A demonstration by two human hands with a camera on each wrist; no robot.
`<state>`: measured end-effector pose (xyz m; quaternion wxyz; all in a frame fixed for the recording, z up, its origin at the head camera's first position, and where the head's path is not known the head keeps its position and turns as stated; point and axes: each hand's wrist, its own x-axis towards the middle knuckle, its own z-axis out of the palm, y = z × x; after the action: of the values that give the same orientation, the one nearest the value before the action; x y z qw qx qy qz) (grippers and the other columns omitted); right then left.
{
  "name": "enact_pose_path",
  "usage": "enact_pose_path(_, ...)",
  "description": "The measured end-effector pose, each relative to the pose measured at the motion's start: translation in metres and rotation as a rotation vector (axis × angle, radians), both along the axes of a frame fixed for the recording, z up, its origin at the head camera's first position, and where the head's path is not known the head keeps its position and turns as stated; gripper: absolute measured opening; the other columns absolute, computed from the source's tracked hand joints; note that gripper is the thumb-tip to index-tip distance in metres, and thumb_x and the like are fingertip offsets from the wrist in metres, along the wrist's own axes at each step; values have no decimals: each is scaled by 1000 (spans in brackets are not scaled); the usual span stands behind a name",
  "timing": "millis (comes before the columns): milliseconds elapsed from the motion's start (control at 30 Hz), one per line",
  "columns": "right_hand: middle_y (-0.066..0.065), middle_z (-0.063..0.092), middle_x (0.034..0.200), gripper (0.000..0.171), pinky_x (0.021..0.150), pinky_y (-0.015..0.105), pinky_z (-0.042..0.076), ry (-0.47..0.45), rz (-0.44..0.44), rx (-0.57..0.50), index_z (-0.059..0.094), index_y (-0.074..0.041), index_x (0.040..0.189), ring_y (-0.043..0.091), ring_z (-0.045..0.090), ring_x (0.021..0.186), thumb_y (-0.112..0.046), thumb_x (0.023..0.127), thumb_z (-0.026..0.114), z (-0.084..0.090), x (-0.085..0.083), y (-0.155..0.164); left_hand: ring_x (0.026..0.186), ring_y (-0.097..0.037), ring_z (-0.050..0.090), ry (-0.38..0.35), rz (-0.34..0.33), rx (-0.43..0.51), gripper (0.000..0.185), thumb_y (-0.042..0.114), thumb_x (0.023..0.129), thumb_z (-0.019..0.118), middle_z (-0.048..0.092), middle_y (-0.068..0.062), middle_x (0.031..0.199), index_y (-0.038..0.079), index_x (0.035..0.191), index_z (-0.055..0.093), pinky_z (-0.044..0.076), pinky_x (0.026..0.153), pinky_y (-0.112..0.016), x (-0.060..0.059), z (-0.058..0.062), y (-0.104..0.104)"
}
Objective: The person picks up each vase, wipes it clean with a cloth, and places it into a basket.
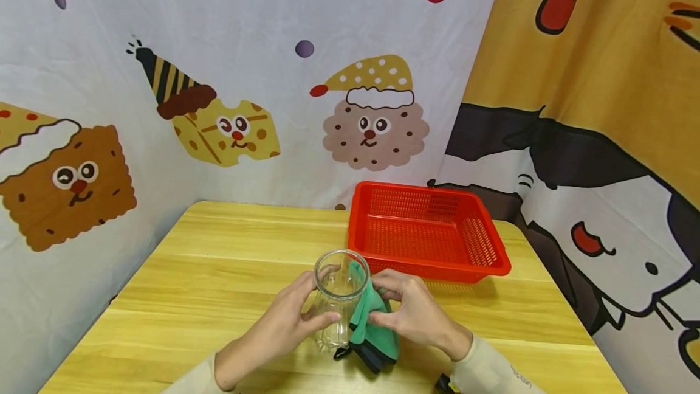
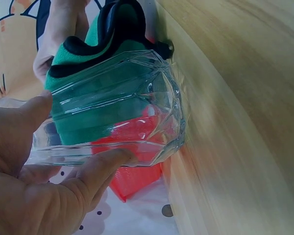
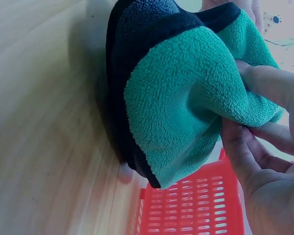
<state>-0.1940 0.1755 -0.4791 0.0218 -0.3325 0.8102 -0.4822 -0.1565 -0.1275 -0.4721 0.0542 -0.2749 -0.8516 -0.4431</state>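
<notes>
Clear faceted glass jar – green cloth w/ black edging.

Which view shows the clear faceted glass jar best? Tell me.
The left wrist view: the clear faceted glass jar fills the frame, gripped by the left hand. The head view shows it smaller between both hands. The right wrist view shows only the green cloth.

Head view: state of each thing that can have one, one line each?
glass jar: upright on the table, no lid, green cloth partly tucked over its rim.
green cloth: bunched, pressed against the jar's side.
red basket: empty, upright, apart from the jar.
left hand: grips the jar.
right hand: pinches the cloth.
</notes>
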Motion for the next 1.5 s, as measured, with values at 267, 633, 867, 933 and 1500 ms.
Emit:
enact_pose_path(267,7,79,135,42,95,33,76,19,18,-32,83,-7,137,16,83,110,-2,96,94,2,-1,-1,136,-50,73,-27,-4,25,77,40,106,86,69,-24,158,25,174,53,69,79,-16,1,2,1)
enact_pose_path(633,11,80,136,43,98,27,74,-6,9,-37,82,-2,137,19,84,110,-3,97,94,6,-1,-1,145,-46,72,27,10,-21,78,43,107,85,71,-19,160,16,173,54,75,103,-48,1,2,0)
enact_pose_path(867,10,80,135,42,97,29,75,0,7,-48,83,-4,137,16,84,110,-2,96,94,8,0,-1,144,-46,72,32,9,-22,78,43,106,85,72,-18,159,16,173,54,75,102,-49,0,1,0)
enact_pose_path(933,10,80,135,42,97,31,75,3,6,-54,83,-7,137,16,84,110,-2,97,94,9,0,-1,144,-45,73,36,7,-23,78,43,107,85,72,-17,159,16,173,54,74,104,-54,0,1,0)
enact_pose_path(1500,10,80,136,45,97,40,76,18,5,-71,83,-9,137,15,83,112,2,95,94,10,1,-2,145,-49,71,-1,-4,5,78,43,106,85,70,-20,161,15,173,54,73,94,-28,2,2,0)
